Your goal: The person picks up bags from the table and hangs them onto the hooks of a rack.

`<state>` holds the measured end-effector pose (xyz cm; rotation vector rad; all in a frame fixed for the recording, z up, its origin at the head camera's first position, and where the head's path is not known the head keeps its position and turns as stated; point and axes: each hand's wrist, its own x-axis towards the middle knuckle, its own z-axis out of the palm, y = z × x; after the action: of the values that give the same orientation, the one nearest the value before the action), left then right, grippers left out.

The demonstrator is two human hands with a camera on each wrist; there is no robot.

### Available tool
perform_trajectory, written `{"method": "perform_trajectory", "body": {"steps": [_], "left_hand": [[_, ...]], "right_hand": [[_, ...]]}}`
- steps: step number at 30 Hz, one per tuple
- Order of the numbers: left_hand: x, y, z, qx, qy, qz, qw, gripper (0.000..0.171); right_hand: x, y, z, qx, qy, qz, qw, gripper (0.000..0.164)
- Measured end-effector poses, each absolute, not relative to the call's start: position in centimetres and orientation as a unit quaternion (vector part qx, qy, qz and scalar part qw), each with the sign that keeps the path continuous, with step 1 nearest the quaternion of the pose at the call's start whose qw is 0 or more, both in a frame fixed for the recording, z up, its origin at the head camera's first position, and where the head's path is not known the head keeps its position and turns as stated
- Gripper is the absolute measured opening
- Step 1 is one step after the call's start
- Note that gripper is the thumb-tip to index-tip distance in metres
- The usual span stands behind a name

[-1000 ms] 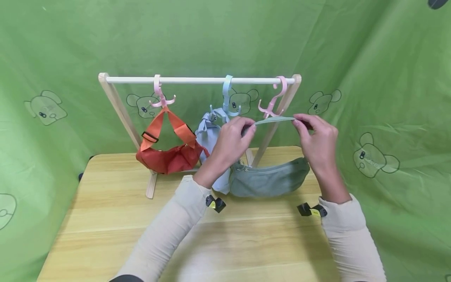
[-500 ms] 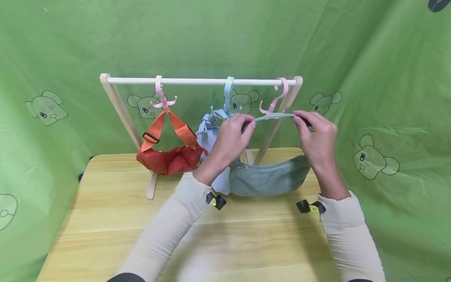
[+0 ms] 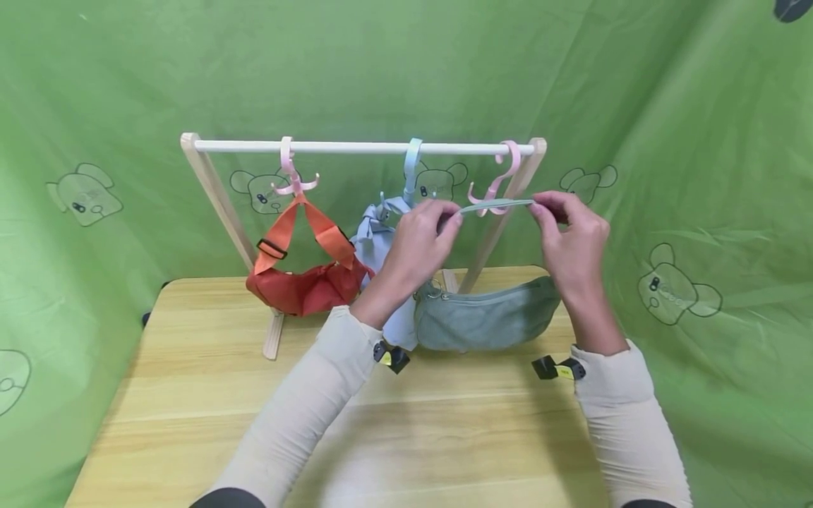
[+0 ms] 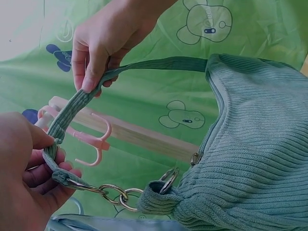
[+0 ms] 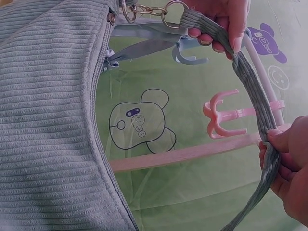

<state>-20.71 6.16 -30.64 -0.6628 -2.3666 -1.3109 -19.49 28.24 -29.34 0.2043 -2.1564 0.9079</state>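
A grey-green corduroy shoulder bag (image 3: 485,317) hangs by its strap (image 3: 495,203) between my two hands. My left hand (image 3: 422,236) pinches the strap near its ring-and-chain end, thumb against curled fingers. On the other side my right hand (image 3: 571,236) pinches the same strap between thumb and fingers. The stretch between the hands is held nearly level, overlapping the lower prongs of the right pink hook (image 3: 504,173) in the head view. In the right wrist view that pink hook (image 5: 231,113) shows through the loop of strap, its prongs facing the bag.
A wooden rack with a white rail (image 3: 349,147) stands on the table (image 3: 406,437). An orange-red bag (image 3: 311,286) hangs from the left pink hook (image 3: 292,173). A pale blue bag (image 3: 375,243) hangs from the blue hook (image 3: 411,166), partly behind my left hand. Green cloth (image 3: 356,63) surrounds the table.
Both hands have risen slightly with the bag's strap, and the bag has come up a little with them. The right hand's fingers have shifted a bit higher. The other bags have stayed put.
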Motion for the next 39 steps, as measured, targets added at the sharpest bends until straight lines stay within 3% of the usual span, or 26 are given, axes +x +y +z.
{"method": "perform_trajectory", "body": {"steps": [14,39], "left_hand": [[-21.2,6.3,-30.5,-0.22,-0.837,-0.475,0.157,0.026],[-21.9,6.7,-30.6,-0.215,-0.84,-0.469,0.167,0.026]], "right_hand": [[-20.3,28.4,-29.4,0.061,-0.848,0.368,0.376,0.018],[-21.2,28.5,-29.9,0.06,-0.85,0.38,0.358,0.02]]}}
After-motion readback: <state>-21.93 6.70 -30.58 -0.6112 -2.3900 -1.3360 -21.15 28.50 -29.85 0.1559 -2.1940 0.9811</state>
